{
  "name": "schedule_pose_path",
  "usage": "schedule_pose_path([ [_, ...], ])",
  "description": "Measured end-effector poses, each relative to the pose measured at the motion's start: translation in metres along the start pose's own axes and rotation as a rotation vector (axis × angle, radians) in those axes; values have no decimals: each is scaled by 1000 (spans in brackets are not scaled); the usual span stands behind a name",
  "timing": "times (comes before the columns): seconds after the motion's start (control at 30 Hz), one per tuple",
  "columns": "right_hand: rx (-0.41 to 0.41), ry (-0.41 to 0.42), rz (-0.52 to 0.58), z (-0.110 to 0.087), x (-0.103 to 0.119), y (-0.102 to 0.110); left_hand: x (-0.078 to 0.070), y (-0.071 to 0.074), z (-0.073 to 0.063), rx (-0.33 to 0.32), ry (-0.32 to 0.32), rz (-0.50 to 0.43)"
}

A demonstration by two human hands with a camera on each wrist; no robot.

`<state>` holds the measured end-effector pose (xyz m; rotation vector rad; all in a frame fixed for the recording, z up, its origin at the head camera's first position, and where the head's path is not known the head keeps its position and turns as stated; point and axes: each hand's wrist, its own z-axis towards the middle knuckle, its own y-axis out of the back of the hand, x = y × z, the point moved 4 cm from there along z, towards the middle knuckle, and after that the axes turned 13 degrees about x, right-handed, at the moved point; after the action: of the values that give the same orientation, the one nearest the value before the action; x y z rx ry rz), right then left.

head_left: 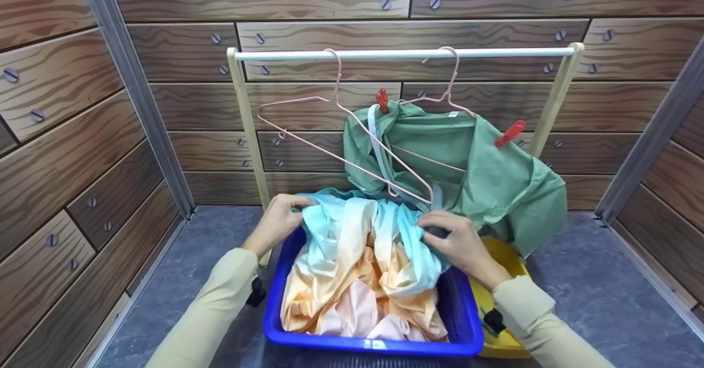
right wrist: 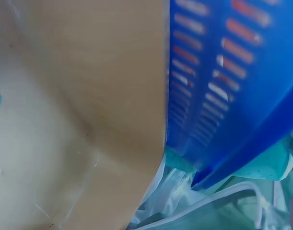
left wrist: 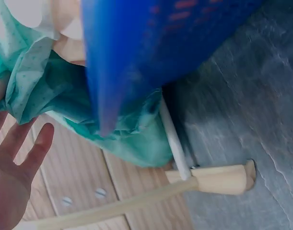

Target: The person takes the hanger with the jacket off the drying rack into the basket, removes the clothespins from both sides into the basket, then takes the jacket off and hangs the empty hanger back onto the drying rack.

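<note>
A thin garment (head_left: 355,225), shading from turquoise through white to orange and pink, lies bunched in a blue basket (head_left: 374,346). My left hand (head_left: 283,214) pinches its turquoise cloth at the far left, above the rim. In the left wrist view, the other fingers of the left hand (left wrist: 12,167) are spread below the cloth. My right hand (head_left: 454,236) pinches the turquoise part on the right with thumb and fingers. Only a sliver of that hand shows at the edge of the right wrist view. An unoccupied pink hanger (head_left: 341,153) hangs just beyond the basket.
Behind stands a rack with a white rail (head_left: 385,54). A green garment (head_left: 506,192) hangs there on a second pink hanger (head_left: 451,82), with red clips (head_left: 510,133) on it. A yellow basin (head_left: 503,258) sits right of the basket. Wood-patterned walls surround the grey floor (head_left: 605,291).
</note>
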<state>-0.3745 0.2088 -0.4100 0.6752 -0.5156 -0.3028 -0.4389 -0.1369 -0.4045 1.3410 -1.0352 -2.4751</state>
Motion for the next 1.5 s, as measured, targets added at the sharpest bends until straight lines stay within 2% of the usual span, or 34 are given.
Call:
schedule_pose_path([
  [0.2,18,48,7,0,38,2,-18,-6,-12,48,-108,24],
  [0.37,34,128,41,0,59,4,-27,-12,-23,82,-151,15],
  [0.47,86,149,76,-2,64,1,-32,-20,-32,158,-190,48],
  [0.57,170,138,110,-7,64,-4,-36,-32,-41,278,-210,140],
  [0.67,240,113,125,-14,55,-10,-37,-42,-50,386,-176,215],
  [0.73,271,102,116,-20,47,-13,-38,-45,-55,433,-138,237],
  [0.87,332,84,101,-30,39,-18,-40,-50,-64,517,-76,220],
  [1.03,431,103,116,-44,41,-25,-42,-60,-76,605,-21,214],
  [1.23,606,112,128,-57,47,-37,-43,-70,-86,695,-3,200],
  [1.37,630,87,124,-55,49,-34,-41,-66,-86,727,19,133],
  [1.43,596,76,115,-52,48,-29,-40,-61,-83,707,31,90],
  [1.5,538,67,93,-48,46,-22,-40,-54,-78,647,31,75],
])
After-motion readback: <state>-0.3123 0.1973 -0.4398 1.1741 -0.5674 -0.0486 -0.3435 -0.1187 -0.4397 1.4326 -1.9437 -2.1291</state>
